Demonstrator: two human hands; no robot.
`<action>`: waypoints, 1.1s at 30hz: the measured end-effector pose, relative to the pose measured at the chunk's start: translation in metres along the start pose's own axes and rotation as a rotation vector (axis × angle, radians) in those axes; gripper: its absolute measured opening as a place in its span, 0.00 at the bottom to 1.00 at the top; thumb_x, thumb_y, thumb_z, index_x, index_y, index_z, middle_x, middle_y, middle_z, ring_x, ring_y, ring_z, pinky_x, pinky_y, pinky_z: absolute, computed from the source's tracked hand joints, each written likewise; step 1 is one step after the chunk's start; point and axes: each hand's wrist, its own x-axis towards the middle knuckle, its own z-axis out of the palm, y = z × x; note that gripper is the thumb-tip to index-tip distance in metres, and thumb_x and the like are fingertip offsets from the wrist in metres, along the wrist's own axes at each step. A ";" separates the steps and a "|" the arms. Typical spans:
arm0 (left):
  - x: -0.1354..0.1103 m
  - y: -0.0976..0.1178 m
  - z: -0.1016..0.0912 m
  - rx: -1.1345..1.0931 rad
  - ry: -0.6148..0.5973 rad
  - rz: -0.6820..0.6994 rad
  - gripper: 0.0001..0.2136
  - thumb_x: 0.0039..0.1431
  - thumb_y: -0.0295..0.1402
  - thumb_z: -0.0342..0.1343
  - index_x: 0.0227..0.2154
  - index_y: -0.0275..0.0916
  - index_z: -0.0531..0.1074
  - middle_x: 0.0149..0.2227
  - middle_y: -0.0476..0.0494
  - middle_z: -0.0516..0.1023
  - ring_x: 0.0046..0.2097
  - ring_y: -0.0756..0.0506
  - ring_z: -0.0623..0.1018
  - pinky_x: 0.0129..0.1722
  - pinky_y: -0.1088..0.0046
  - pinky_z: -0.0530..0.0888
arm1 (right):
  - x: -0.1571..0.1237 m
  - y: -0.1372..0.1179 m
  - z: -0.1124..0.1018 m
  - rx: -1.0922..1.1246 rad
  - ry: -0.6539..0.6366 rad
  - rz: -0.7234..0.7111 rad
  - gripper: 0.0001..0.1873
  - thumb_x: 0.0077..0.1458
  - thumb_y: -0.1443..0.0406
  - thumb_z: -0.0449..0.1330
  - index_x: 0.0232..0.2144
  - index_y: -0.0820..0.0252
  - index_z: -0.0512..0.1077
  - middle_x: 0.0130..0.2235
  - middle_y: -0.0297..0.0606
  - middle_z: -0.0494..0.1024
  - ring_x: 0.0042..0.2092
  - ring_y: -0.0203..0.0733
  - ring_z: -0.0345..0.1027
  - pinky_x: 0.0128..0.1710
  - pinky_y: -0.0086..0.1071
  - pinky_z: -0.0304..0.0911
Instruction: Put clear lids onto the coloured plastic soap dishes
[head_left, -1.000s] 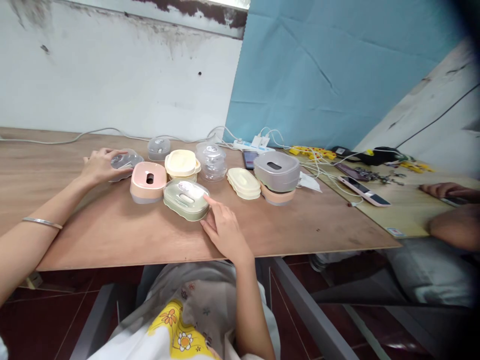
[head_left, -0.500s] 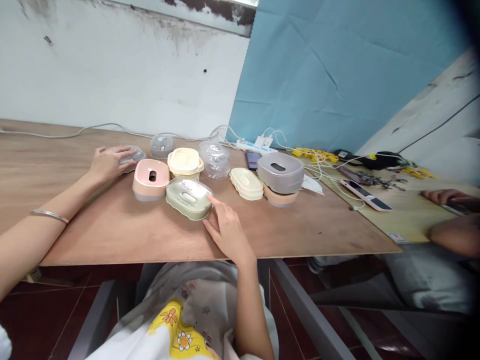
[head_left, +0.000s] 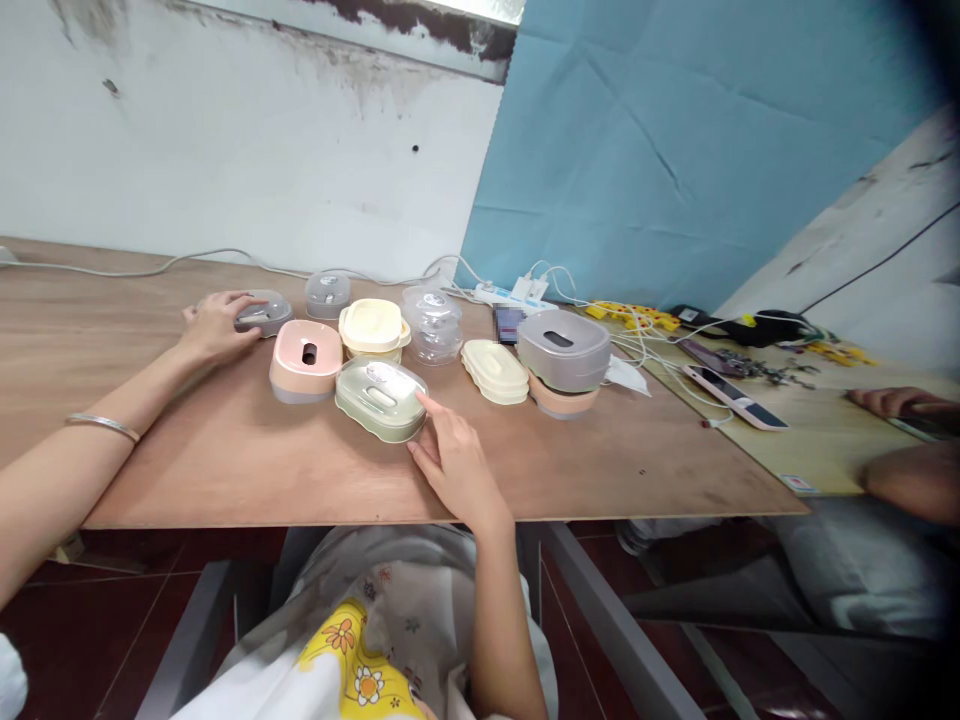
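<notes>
Your left hand (head_left: 214,326) lies open on a clear plastic lid (head_left: 264,311). Your open right hand (head_left: 454,466) pokes the smooth green box (head_left: 380,399), which lies long-ways left to right.

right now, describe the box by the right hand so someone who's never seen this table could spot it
On the wooden table, look at the cluster of small plastic boxes. It is the pale green box at the cluster's near edge, its corner touched by the right hand. It alone is green, with a clear lid, just right of the pink box.
</notes>
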 end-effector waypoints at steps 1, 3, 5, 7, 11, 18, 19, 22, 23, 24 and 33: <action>0.000 0.000 0.001 0.003 -0.002 -0.007 0.24 0.58 0.41 0.47 0.57 0.43 0.64 0.62 0.34 0.61 0.62 0.32 0.59 0.54 0.42 0.58 | 0.000 0.000 0.000 -0.001 -0.001 0.000 0.29 0.60 0.68 0.53 0.62 0.57 0.53 0.56 0.44 0.68 0.57 0.51 0.61 0.55 0.48 0.59; 0.000 0.002 0.003 0.013 -0.010 -0.009 0.25 0.58 0.43 0.48 0.58 0.43 0.63 0.62 0.33 0.60 0.62 0.30 0.58 0.54 0.41 0.57 | 0.000 0.000 0.000 -0.003 -0.002 -0.002 0.29 0.60 0.68 0.53 0.62 0.57 0.53 0.56 0.44 0.68 0.57 0.50 0.61 0.55 0.48 0.58; 0.000 0.006 0.005 0.029 -0.025 0.013 0.26 0.58 0.45 0.48 0.59 0.43 0.61 0.63 0.33 0.58 0.63 0.31 0.56 0.54 0.38 0.55 | 0.000 0.000 0.000 -0.004 0.002 -0.005 0.29 0.60 0.68 0.53 0.62 0.57 0.53 0.56 0.44 0.68 0.57 0.50 0.61 0.55 0.48 0.58; 0.000 0.011 0.008 0.045 -0.042 0.044 0.27 0.59 0.45 0.47 0.60 0.43 0.59 0.64 0.32 0.56 0.64 0.31 0.54 0.55 0.34 0.50 | 0.001 0.000 0.000 -0.006 0.003 -0.008 0.29 0.60 0.68 0.53 0.62 0.56 0.54 0.56 0.45 0.69 0.57 0.50 0.61 0.55 0.48 0.58; 0.000 0.020 0.010 0.070 -0.050 0.054 0.26 0.61 0.44 0.45 0.60 0.39 0.58 0.64 0.28 0.55 0.64 0.31 0.54 0.54 0.29 0.47 | 0.000 0.000 -0.001 -0.006 -0.001 -0.003 0.29 0.59 0.68 0.53 0.62 0.57 0.53 0.56 0.45 0.69 0.57 0.50 0.61 0.55 0.47 0.59; 0.001 0.021 0.007 0.078 -0.085 0.073 0.26 0.62 0.43 0.44 0.60 0.36 0.58 0.66 0.30 0.54 0.66 0.30 0.51 0.55 0.29 0.46 | 0.000 -0.003 -0.002 -0.004 -0.001 0.009 0.29 0.59 0.68 0.54 0.62 0.58 0.54 0.56 0.46 0.69 0.57 0.50 0.61 0.55 0.48 0.58; 0.001 0.020 0.007 0.072 -0.092 0.072 0.26 0.62 0.43 0.44 0.60 0.36 0.58 0.66 0.30 0.53 0.66 0.30 0.51 0.55 0.29 0.46 | 0.000 -0.003 -0.002 -0.005 0.000 0.010 0.29 0.59 0.68 0.54 0.62 0.58 0.54 0.56 0.46 0.69 0.57 0.51 0.61 0.55 0.48 0.58; 0.002 0.019 0.008 0.040 -0.109 0.069 0.27 0.62 0.44 0.44 0.61 0.35 0.57 0.66 0.30 0.52 0.67 0.30 0.49 0.55 0.29 0.43 | 0.000 -0.002 -0.001 -0.008 -0.001 0.010 0.29 0.59 0.68 0.54 0.62 0.58 0.54 0.56 0.46 0.69 0.57 0.51 0.61 0.54 0.48 0.59; 0.002 0.019 0.007 0.025 -0.107 0.068 0.28 0.62 0.44 0.43 0.61 0.34 0.56 0.67 0.30 0.51 0.67 0.30 0.49 0.56 0.29 0.43 | 0.000 -0.001 -0.001 -0.008 -0.001 0.006 0.29 0.59 0.68 0.53 0.62 0.57 0.54 0.56 0.45 0.69 0.57 0.51 0.61 0.54 0.48 0.59; 0.001 0.020 0.006 0.009 -0.096 0.067 0.28 0.62 0.44 0.42 0.62 0.33 0.55 0.67 0.29 0.50 0.67 0.31 0.49 0.56 0.30 0.41 | 0.000 -0.001 0.000 -0.007 0.001 0.001 0.29 0.59 0.68 0.53 0.62 0.57 0.54 0.56 0.45 0.69 0.57 0.50 0.61 0.54 0.48 0.59; -0.019 0.048 -0.038 -0.318 -0.188 0.275 0.32 0.59 0.54 0.42 0.61 0.41 0.57 0.64 0.42 0.60 0.63 0.40 0.61 0.59 0.63 0.62 | 0.001 -0.001 0.000 0.013 0.003 -0.008 0.29 0.60 0.68 0.53 0.62 0.56 0.53 0.58 0.45 0.66 0.59 0.49 0.59 0.57 0.47 0.57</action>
